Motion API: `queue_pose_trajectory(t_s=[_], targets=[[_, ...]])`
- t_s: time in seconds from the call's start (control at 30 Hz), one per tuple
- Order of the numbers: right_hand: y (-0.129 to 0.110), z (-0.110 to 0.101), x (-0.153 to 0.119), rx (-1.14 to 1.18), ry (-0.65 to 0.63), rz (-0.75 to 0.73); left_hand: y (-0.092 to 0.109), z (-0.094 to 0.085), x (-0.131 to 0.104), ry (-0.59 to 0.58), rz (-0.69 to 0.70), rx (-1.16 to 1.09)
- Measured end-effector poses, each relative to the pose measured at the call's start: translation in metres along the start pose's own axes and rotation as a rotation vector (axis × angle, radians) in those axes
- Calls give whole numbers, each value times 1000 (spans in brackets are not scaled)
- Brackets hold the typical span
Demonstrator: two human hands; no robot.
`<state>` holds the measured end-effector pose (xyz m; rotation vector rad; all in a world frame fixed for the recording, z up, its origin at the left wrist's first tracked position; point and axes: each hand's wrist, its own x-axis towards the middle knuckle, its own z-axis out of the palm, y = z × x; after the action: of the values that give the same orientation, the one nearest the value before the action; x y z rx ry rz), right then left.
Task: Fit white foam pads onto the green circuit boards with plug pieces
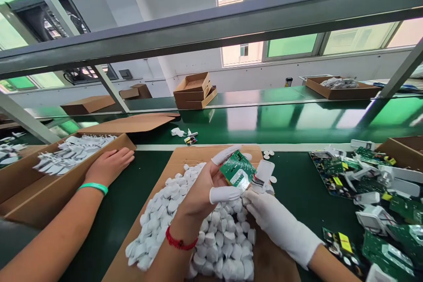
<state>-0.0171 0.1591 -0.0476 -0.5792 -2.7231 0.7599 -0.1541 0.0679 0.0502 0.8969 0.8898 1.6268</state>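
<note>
My left hand [201, 185], with white finger cots and a red bracelet, grips a green circuit board [238, 169] by its edges above the cardboard sheet. Close to the board's right edge is a white plastic housing [265, 171], with thin dark and red wires between the two. My right hand [264, 209], in a white glove, has its fingers closed at the lower end of the housing, beside the board's lower corner. The exact contact is partly hidden by the glove. Beneath both hands lies a heap of small white rounded plastic parts [218, 246].
At left, a co-worker's hand [109, 165] rests on a cardboard box [66, 189] of white parts. Circuit boards and white housings [390, 202] are piled at right. Behind runs a green conveyor belt [264, 121] with stacked cardboard trays [194, 92]. A metal beam [211, 26] crosses overhead.
</note>
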Motion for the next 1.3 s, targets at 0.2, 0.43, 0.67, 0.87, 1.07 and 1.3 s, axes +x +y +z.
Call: queue_pose_trajectory(t_s=[0.2,0.43,0.67,0.87,1.07,1.3], targets=[[2,-17,-4,134,-87,82,-2,0,1,-81,15,13],[0,-31,-12,380,-154,94,-5,0,4,-10,7,112],[-3,-40,-9,357,66,182,-5,2,5,110,73,92],[-1,-44,-12,10,-83,223,-5,2,7,192,123,112],[-5,-31,-6,-204,-42,141,-9,2,7,169,87,189],[7,-31,-2,-77,209,233,-11,7,3,211,176,828]])
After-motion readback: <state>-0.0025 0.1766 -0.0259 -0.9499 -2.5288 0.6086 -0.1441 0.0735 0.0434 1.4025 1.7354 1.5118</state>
